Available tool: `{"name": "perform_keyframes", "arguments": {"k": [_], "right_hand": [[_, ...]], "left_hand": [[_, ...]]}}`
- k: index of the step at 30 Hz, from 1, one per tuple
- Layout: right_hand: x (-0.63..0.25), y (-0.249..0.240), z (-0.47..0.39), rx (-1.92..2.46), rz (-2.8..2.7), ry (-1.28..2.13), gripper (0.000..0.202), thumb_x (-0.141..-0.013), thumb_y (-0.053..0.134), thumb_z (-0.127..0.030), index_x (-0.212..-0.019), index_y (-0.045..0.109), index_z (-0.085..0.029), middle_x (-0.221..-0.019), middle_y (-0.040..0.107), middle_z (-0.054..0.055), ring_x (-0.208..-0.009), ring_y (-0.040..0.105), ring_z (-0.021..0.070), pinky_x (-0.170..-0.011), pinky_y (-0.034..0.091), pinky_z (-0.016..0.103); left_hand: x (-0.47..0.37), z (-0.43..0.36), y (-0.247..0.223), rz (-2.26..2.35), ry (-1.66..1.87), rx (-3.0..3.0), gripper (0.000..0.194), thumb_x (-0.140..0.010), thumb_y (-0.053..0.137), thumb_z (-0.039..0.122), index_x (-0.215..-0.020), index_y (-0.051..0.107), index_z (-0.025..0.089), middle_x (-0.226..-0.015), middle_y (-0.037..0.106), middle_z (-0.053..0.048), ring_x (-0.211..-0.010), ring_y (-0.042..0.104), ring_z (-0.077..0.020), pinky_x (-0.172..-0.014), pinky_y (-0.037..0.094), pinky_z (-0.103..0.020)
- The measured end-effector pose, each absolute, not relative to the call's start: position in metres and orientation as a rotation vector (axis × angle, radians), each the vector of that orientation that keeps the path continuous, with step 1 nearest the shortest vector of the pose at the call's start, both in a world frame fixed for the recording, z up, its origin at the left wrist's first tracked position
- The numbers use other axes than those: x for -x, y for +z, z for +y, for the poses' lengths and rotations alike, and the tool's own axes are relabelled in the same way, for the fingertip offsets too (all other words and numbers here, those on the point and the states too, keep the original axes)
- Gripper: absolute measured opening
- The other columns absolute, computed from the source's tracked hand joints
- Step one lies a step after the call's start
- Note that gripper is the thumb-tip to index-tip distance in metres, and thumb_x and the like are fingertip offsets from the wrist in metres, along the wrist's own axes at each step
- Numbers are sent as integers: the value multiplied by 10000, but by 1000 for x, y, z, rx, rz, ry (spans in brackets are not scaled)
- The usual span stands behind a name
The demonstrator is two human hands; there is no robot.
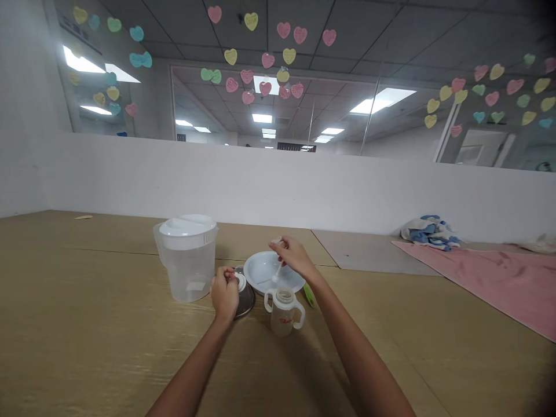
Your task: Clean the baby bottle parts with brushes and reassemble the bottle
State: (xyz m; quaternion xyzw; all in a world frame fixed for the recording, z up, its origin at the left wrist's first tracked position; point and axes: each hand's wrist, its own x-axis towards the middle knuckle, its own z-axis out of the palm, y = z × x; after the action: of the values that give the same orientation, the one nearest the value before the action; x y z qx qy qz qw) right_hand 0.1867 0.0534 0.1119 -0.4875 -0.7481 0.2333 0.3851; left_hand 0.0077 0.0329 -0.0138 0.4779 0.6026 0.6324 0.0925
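My left hand [225, 294] is closed round a small white ring-shaped piece [240, 282], just above a dark metal cup or bowl [245, 300]. My right hand [290, 253] pinches a thin white stick [278, 271] with a wider lower end, held over the white bowl [260, 267]. In front of the bowl stands an open, clear bottle [282, 320] with two white handles and red lettering. A green item [310, 295] lies right of the bowl, partly behind my right forearm.
A lidded clear pitcher [191, 266] stands left of my left hand. Farther right are a pink cloth [490, 278] and a crumpled blue and white cloth [429, 233]. A white wall [278, 188] runs behind the brown table [108, 324].
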Motion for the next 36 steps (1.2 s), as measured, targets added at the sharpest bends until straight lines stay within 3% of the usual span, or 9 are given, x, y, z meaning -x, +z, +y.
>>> {"name": "perform_keyframes", "arguments": {"k": [9,14,17,22,26,29,33,36], "right_hand": [[-198,143,18,1136,-2105,861,266,-767,570,-413,-747,520,-153,-596,532,-9,-542,536,98,-434,432,180],[-204,133,26,1233,-2348,995,385,-680,661,-409,-938,493,-177,-671,585,-12,-583,570,118,-488,453,211],[-211,136,26,1267,-2513,861,464,-619,708,-420,-954,489,-185,-785,607,7,-658,570,126,-531,425,207],[-217,146,20,1322,-2678,661,402,-594,716,-444,-836,534,-179,-852,602,13,-751,546,146,-588,400,217],[-210,137,23,1246,-2599,663,561,-608,695,-512,-1045,535,-198,-1004,598,47,-880,555,184,-704,426,263],[-201,127,28,1034,-2559,698,729,-614,709,-463,-1253,423,-260,-1146,550,48,-993,530,189,-759,425,270],[-192,122,31,905,-2572,683,509,-628,705,-358,-1100,560,-238,-948,603,7,-838,552,151,-684,415,239],[-187,124,26,1011,-2532,554,434,-603,713,-374,-986,601,-204,-779,579,-16,-692,517,126,-592,375,221]], "left_hand": [[-17,23,-3,1623,2093,-1265,177,-667,447,171,-835,479,217,-739,530,19,-679,520,-144,-664,421,-255],[-23,17,1,1580,2152,-1393,188,-705,457,187,-890,464,216,-807,525,3,-772,516,-159,-749,417,-280],[-26,15,0,1563,2198,-1543,164,-766,462,236,-928,469,209,-878,530,-22,-847,517,-178,-803,418,-316],[-29,13,-1,1528,2209,-1714,186,-841,465,322,-972,486,192,-925,545,-53,-883,531,-188,-815,437,-336],[-36,5,2,1429,2173,-1926,165,-856,472,293,-981,503,190,-909,543,-47,-860,539,-168,-787,456,-307],[-43,-3,6,1315,2151,-2069,164,-858,484,256,-1008,509,194,-928,552,-42,-868,548,-153,-781,464,-284],[-45,-4,10,1306,2139,-2145,180,-862,487,239,-1034,520,196,-940,580,-41,-865,558,-148,-778,462,-269],[-38,1,11,1346,2097,-2222,133,-871,473,240,-970,550,194,-888,597,-29,-823,564,-142,-748,457,-256]]}}
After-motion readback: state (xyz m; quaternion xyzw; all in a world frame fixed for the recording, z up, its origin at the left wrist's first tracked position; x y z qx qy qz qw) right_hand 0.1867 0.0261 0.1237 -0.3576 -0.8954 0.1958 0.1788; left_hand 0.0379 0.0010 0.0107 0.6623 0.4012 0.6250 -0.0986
